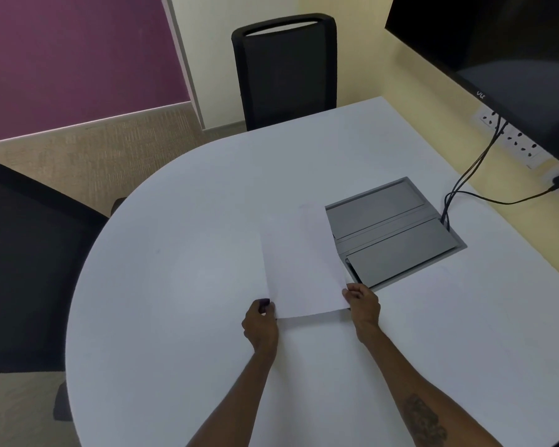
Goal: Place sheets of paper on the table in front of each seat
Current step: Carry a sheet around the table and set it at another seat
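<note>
White sheets of paper (302, 266) are held over the middle of the white table (181, 240). My left hand (260, 324) pinches the near left corner of the paper. My right hand (362, 304) grips the near right corner. The far end of the paper lies over the left edge of a grey cable hatch (397, 230). I cannot tell how many sheets are in the stack. A black chair (286, 72) stands at the far side of the table and another black chair (26, 262) at the left.
A dark screen (504, 59) hangs on the right wall, with black cables (471, 175) running down into the grey cable hatch. Wall sockets (513, 137) sit below the screen. A purple wall panel (71, 53) and carpet are at the far left.
</note>
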The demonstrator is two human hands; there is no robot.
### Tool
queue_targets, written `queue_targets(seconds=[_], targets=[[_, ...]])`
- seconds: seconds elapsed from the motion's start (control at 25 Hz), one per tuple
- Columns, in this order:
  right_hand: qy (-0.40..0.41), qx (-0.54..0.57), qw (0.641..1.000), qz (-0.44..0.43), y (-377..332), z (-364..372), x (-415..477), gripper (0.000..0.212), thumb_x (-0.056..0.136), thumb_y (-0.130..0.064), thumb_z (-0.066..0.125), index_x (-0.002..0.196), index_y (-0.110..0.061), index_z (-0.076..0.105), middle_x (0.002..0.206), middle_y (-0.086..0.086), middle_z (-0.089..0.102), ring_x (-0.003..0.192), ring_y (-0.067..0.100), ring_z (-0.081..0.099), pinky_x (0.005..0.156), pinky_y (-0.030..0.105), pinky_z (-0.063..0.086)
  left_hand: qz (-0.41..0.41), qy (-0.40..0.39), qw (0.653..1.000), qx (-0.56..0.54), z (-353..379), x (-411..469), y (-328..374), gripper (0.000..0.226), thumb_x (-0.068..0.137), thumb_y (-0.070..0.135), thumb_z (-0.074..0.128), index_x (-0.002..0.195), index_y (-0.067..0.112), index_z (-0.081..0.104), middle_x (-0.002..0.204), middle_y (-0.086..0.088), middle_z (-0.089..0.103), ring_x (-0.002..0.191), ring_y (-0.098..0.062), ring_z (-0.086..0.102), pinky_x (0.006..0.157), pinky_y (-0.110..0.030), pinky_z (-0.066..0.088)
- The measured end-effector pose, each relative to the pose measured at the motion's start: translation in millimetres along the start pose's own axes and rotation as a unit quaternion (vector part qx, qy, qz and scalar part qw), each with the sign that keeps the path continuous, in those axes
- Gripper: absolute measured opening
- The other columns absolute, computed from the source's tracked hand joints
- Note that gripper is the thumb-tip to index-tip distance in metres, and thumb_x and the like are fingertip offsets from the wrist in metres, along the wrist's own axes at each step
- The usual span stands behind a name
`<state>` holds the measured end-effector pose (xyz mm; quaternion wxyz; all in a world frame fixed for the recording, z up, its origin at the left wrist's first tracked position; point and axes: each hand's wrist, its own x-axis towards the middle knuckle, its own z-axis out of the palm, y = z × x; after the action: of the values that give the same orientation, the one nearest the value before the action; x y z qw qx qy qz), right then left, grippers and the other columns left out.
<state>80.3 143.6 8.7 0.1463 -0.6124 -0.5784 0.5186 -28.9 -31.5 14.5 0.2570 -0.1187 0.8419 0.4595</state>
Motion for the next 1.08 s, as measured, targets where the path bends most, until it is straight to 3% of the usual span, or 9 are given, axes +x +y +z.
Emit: queue_targets(seconds=[0.16, 0.28, 0.48, 0.64, 0.84, 1.0, 1.08], targets=[[-0.013, 0.036, 0.999, 0.02, 3.6, 1.9, -39.0, 0.013, 0.085, -0.007, 0.071, 0.098, -0.008, 0.07, 0.089, 0.007, 0.069, 0.083, 0.02, 0.059, 0.086, 0.04, 0.051, 0.026, -0.009, 1.0, -0.01, -34.5, 2.1, -2.4, 0.013, 0.091, 0.018, 0.062, 0.1, 0.018, 0.072, 0.095, -0.001, 0.074, 0.086, -0.029, 0.071, 0.088, -0.046, 0.057], [-0.025, 0.046, 0.998, 0.027, 6.0, 4.1, -70.6, 0.014, 0.083, -0.006, 0.073, 0.097, -0.007, 0.07, 0.082, 0.004, 0.069, 0.079, 0.02, 0.057, 0.078, 0.035, 0.048, 0.043, -0.011, 0.999, 0.001, -66.2, 3.1, -2.9, 0.013, 0.091, 0.017, 0.064, 0.1, 0.016, 0.072, 0.096, -0.003, 0.075, 0.084, -0.025, 0.068, 0.088, -0.042, 0.057], [-0.054, 0.052, 0.997, 0.026, 4.9, 16.7, -121.7, 0.018, 0.082, -0.004, 0.075, 0.099, -0.003, 0.069, 0.09, 0.01, 0.07, 0.076, 0.023, 0.06, 0.068, 0.031, 0.051, 0.073, -0.023, 0.997, 0.023, -121.1, 8.8, -4.7, 0.014, 0.09, 0.013, 0.066, 0.102, 0.011, 0.073, 0.098, -0.008, 0.076, 0.092, -0.029, 0.069, 0.086, -0.039, 0.055], [-0.062, 0.108, 0.992, 0.036, 6.5, 35.7, -163.0, 0.015, 0.081, 0.006, 0.072, 0.091, -0.003, 0.065, 0.083, 0.012, 0.066, 0.065, 0.026, 0.065, 0.076, 0.032, 0.059, 0.083, -0.041, 0.995, 0.028, -161.1, 16.5, -7.7, 0.015, 0.088, 0.011, 0.067, 0.101, 0.01, 0.074, 0.097, -0.011, 0.077, 0.09, -0.031, 0.071, 0.081, -0.035, 0.052], [-0.059, 0.151, 0.986, 0.03, 17.5, 63.7, -227.9, 0.027, 0.083, 0.007, 0.07, 0.109, 0.003, 0.066, 0.094, 0.014, 0.064, 0.074, 0.03, 0.066, 0.094, 0.044, 0.057, 0.126, -0.064, 0.989, 0.033, -219.5, 17.7, -16.6, 0.017, 0.088, 0.009, 0.065, 0.102, 0.007, 0.074, 0.098, -0.014, 0.076, 0.091, -0.033, 0.072, 0.087, -0.038, 0.056], [-0.024, 0.189, 0.981, 0.028, 25.5, 85.3, -289.6, 0.021, 0.088, -0.002, 0.068, 0.109, 0.0, 0.068, 0.085, 0.008, 0.061, 0.067, 0.023, 0.065, 0.091, 0.042, 0.058, 0.163, -0.08, 0.982, 0.043, -273.3, 9.1, -30.0, 0.018, 0.089, 0.01, 0.064, 0.104, 0.006, 0.074, 0.1, -0.015, 0.075, 0.095, -0.034, 0.071, 0.091, -0.04, 0.056], [-0.016, 0.212, 0.977, 0.029, 30.4, 97.0, -319.4, 0.022, 0.089, -0.004, 0.067, 0.111, 0.001, 0.067, 0.09, 0.011, 0.06, 0.073, 0.023, 0.063, 0.088, 0.041, 0.059, 0.175, -0.089, 0.979, 0.05, -301.9, 4.3, -37.9, 0.018, 0.09, 0.01, 0.064, 0.104, 0.006, 0.074, 0.1, -0.015, 0.075, 0.096, -0.033, 0.07, 0.092, -0.04, 0.055]])
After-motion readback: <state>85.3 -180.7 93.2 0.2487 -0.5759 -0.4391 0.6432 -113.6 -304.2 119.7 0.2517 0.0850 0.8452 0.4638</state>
